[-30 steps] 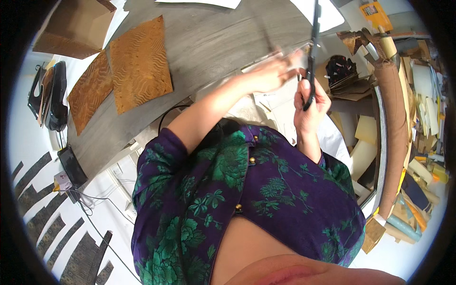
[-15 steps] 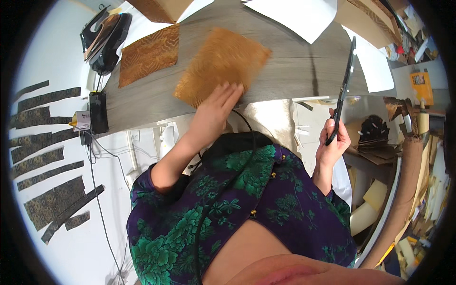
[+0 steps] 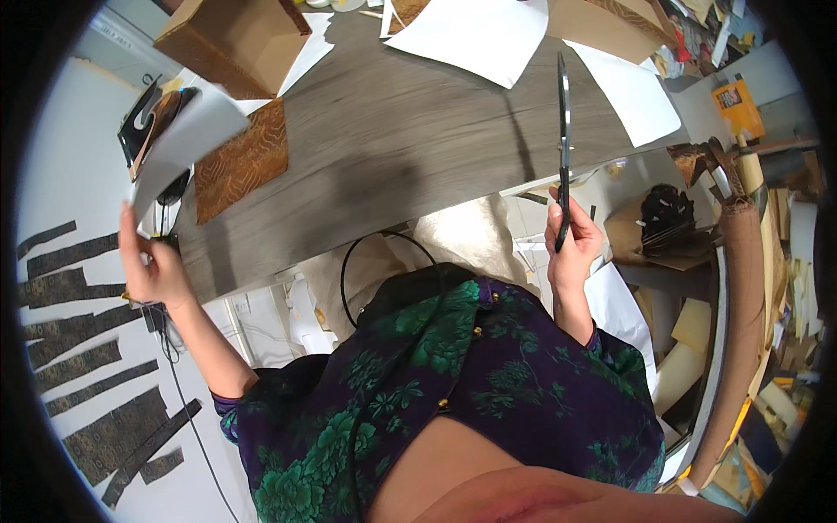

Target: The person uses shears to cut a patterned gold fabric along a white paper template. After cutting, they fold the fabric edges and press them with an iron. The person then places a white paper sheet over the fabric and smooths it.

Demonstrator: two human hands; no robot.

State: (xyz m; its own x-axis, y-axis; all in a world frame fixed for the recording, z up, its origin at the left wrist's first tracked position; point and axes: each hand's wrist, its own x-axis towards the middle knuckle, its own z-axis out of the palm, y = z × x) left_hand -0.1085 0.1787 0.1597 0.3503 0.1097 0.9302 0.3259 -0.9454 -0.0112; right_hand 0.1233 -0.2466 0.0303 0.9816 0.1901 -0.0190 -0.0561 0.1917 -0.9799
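Observation:
My left hand (image 3: 153, 261), at the table's left end, holds a pale sheet (image 3: 193, 132) by its lower end; the sheet leans across the black iron (image 3: 139, 131), hiding part of it. Right of that sheet, a brown wavy-patterned piece (image 3: 246, 161) lies on the grey wood-grain table (image 3: 418, 113). My right hand (image 3: 571, 240), just off the table's front edge, is closed round the black handles of large scissors (image 3: 563, 157), whose blades point away from me.
An open cardboard box (image 3: 227, 48) stands at the back left. White sheets (image 3: 466, 35) and cardboard (image 3: 610, 22) lie along the back. Rolls (image 3: 739, 296) and scraps crowd the right. Patterned strips (image 3: 113, 427) lie at the left. A black cable (image 3: 349, 261) loops below the edge.
The larger brown piece has left the middle of the table. My left hand has moved far left, with the pale sheet now in it. My right hand still holds the scissors.

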